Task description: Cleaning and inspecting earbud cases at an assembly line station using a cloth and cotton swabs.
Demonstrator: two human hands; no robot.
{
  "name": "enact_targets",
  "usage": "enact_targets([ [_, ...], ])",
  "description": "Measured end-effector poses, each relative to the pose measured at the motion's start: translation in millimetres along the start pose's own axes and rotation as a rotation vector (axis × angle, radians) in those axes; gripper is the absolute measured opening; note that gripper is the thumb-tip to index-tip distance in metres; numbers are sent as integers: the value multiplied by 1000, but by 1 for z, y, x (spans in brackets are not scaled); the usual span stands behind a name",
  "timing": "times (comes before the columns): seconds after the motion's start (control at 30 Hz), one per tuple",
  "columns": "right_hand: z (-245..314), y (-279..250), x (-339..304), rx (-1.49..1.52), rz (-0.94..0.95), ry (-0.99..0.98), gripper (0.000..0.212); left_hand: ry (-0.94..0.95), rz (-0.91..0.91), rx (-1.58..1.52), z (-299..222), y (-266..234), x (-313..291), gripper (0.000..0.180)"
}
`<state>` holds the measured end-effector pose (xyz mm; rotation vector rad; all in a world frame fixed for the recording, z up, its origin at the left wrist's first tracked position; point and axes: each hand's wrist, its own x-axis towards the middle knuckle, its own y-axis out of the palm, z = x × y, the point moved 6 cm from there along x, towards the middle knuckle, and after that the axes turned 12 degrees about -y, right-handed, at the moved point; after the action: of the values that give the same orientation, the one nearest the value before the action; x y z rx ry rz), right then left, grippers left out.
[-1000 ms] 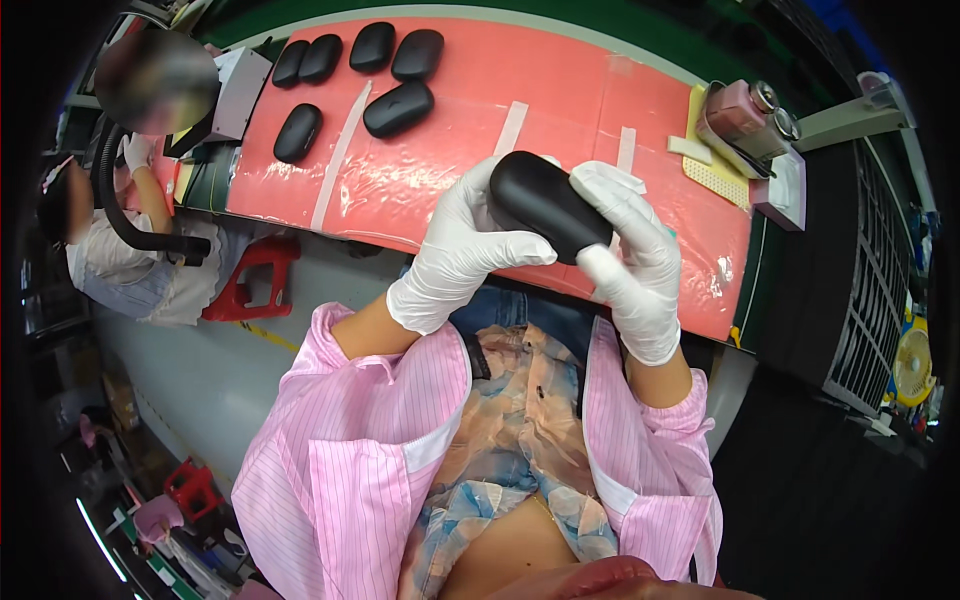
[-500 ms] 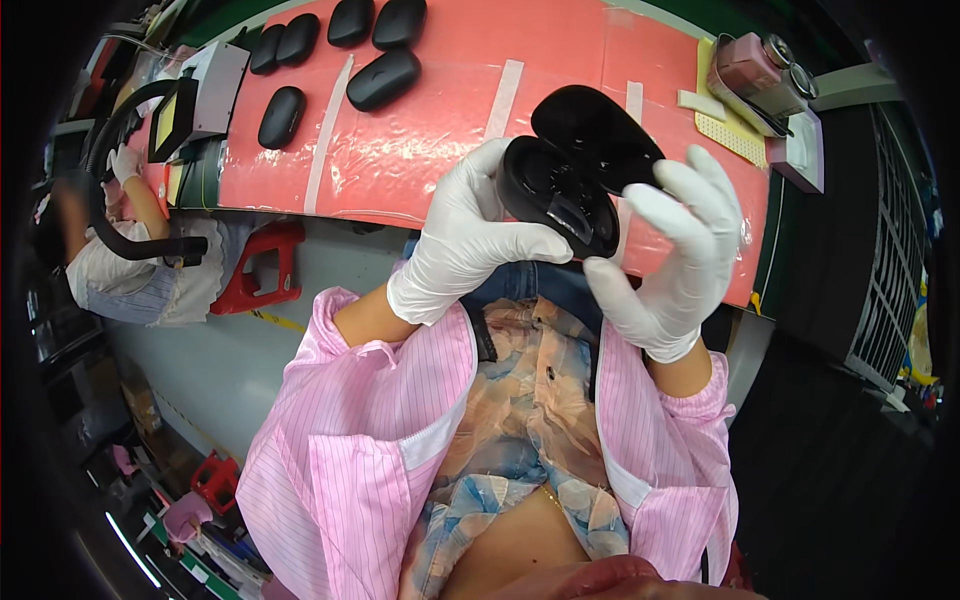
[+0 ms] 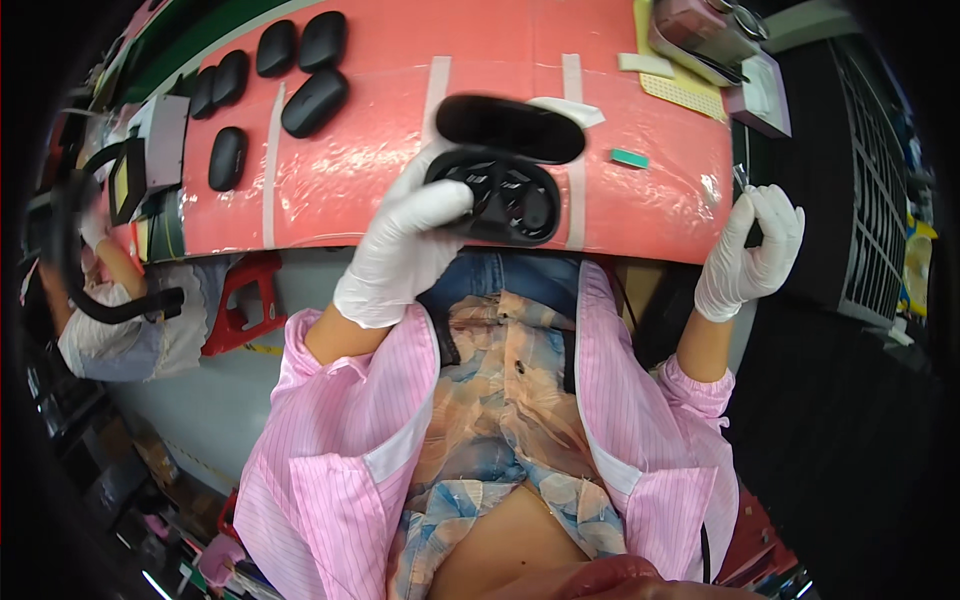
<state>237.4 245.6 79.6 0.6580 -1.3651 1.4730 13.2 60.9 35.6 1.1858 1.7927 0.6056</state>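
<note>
Left hand point(image 3: 398, 238) grips crosswise case point(image 3: 510, 208), opening upward; right hand point(image 3: 750, 245) apparently pinches something thin point(image 3: 741, 176).

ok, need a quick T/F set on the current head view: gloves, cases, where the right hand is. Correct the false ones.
1. The left hand and right hand wear white gloves. True.
2. The left hand holds an open black case. True.
3. The right hand grips the case's lid. False: it is well off to the right, seemingly pinching a small pale thing.
4. Six closed black cases lie on the pink tabletop. True.
5. The green block lies left of the open case. False: the green block lies to its right.
</note>
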Motion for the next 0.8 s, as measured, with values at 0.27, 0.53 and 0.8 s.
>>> enact_targets([
  [0.27, -12, 6, -50, -516, 655, -46, 19, -38, 258, -28, 6, 1, 4, 114],
  [0.53, 31, 131, -8, 181, 499, 352, 22, 4, 800, 159, -26, -62, -68, 129],
  [0.8, 94, 174, -10, 250, 668, -228, 16, 468, -608, -797, -23, -341, -169, 75],
])
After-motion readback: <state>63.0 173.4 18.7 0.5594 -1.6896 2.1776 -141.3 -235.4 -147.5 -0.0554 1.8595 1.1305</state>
